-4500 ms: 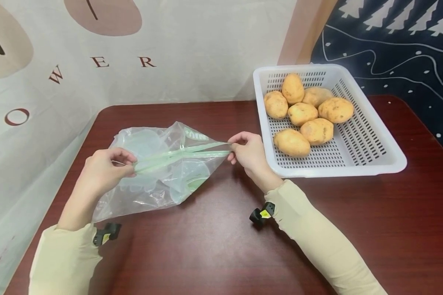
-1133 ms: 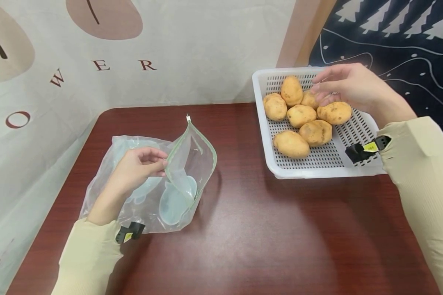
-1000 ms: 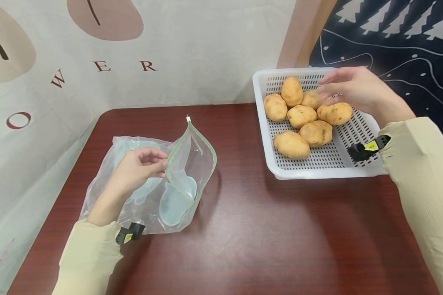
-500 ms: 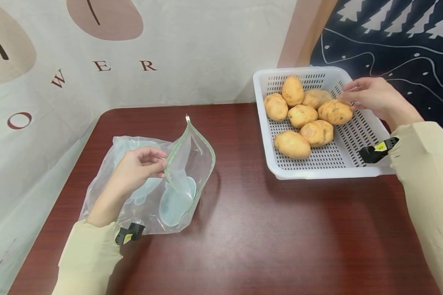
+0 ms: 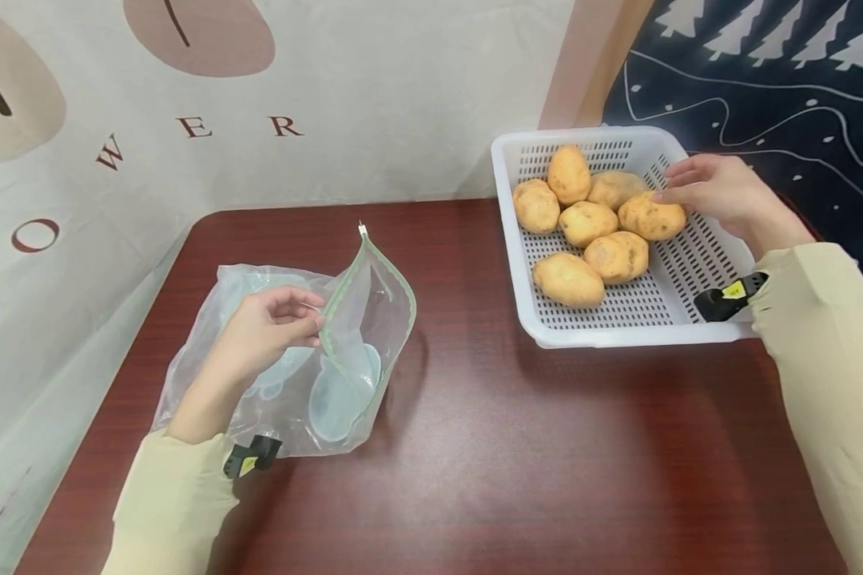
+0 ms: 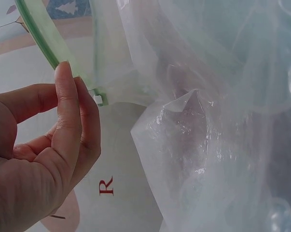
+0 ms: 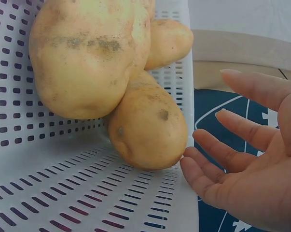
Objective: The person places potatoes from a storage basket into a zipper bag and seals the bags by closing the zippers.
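Note:
A clear zip bag (image 5: 197, 347) with a green-edged mouth lies on the table's left side. My left hand (image 5: 266, 323) pinches one edge of its mouth between thumb and fingers, and the mouth gapes to the right. Pale blue-green rounded shapes (image 5: 338, 399) show through the plastic. On the right, my right hand (image 5: 726, 196) hovers over the far right of the white basket (image 5: 640, 335), fingers spread and holding nothing. Its thumb and fingers are beside the rightmost potato (image 5: 650, 217). In the right wrist view, fingers lie close to a potato (image 7: 147, 125); contact is unclear.
Several more potatoes (image 5: 568, 279) lie in the basket, mostly toward its left and back. The dark red tabletop (image 5: 475, 447) stretches between bag and basket. A pale printed cloth (image 5: 374, 104) hangs behind, with a dark tree-patterned cloth (image 5: 762, 88) at the right.
Earlier both hands held the bag's narrow mouth. The right hand has let go and gone to the basket, lately shifting right and lower. The mouth has widened; the left hand keeps its pinch.

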### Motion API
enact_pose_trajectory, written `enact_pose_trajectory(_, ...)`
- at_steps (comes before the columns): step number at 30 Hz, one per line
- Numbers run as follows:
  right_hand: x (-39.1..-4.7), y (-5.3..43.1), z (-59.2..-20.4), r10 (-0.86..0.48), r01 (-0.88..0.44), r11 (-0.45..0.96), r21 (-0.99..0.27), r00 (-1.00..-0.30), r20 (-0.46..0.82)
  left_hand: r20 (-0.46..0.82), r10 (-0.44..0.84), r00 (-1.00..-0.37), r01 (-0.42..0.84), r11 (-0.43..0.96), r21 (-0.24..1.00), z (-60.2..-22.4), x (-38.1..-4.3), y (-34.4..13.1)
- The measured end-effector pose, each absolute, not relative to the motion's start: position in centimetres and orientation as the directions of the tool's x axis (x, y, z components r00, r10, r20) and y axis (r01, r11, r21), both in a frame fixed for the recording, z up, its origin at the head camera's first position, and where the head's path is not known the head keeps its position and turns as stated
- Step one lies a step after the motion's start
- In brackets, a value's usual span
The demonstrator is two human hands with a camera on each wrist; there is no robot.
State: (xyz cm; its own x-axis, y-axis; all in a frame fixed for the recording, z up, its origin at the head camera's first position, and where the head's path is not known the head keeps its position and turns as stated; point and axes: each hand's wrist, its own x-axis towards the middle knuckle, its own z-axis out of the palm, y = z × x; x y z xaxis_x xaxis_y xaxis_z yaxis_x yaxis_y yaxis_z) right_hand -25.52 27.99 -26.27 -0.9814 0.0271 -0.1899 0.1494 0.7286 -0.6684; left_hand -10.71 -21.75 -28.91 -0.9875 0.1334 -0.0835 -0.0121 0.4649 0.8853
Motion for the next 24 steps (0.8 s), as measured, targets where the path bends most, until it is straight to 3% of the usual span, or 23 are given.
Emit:
enact_pose_trajectory(9,-25.9,27.82,-26.77,0.053,0.166,0.757,-0.632,-0.98,-0.194,-0.068,0.127,-0.989,-0.003,0.455,0.89,-28.81,-10.56,-21.76)
enact_pose_trajectory(24,-25.78,27.33,-27.06,-0.036,0.086,0.869,-0.488,-0.971,-0.236,-0.068,0.126,-0.99,-0.003,0.457,0.889,-28.83,-10.35,-21.97)
